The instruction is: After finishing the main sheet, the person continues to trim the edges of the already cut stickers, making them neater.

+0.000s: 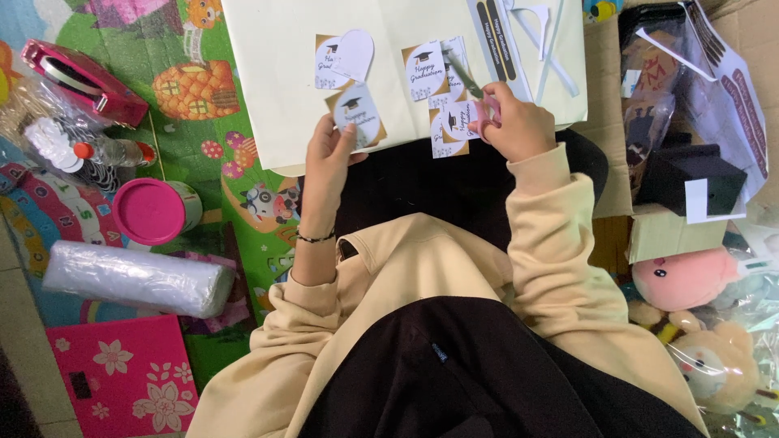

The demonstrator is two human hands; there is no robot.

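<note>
My left hand pinches a small printed paper card with a brown border and a graduation-cap drawing, held just above the edge of a large cream paper sheet. My right hand grips pink-handled scissors, whose blades point up-left over other printed cards. One more card lies under the right hand. A rounded white cut-out rests on a card farther up the sheet.
On the colourful play mat at left sit a pink tape dispenser, a pink-lidded jar, a plastic-wrapped roll and a pink flowered box. At right are cardboard boxes, plush toys and white paper strips.
</note>
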